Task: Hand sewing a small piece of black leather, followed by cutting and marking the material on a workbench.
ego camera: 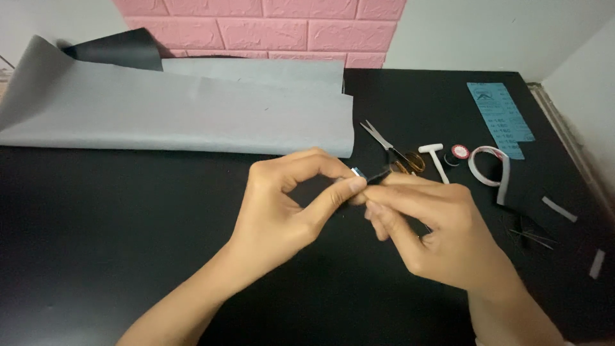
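I see both hands held close together just above the black tabletop (pixel 128 211). The left hand (pixel 282 205) has its fingers (pixel 336 192) pinched shut on a tiny piece (pixel 359 173) that looks pale at one end and dark at the other. The right hand (pixel 429 224) meets it from the other side, and its fingers (pixel 391 192) are closed on the dark end of the same tiny piece. I cannot tell just what the piece is, as it is so small. Right behind the fingers lie the scissors (pixel 391 150) with orange handles, shut and not in use. Just past them, toward the right, are a small white T-shaped tool (pixel 437 157), a little spool (pixel 459 152) and a loop of white tape (pixel 490 168). A blue card (pixel 500 118) lies farther back on that side. Two short white strips (pixel 559 209) lie well off to the right of the fingers. Far behind the left fingers, a big grey sheet (pixel 173 112) is spread out, still in one large piece as far as I can see. I judge the work is at an early, fiddly part, with most things on the tabletop not yet used.
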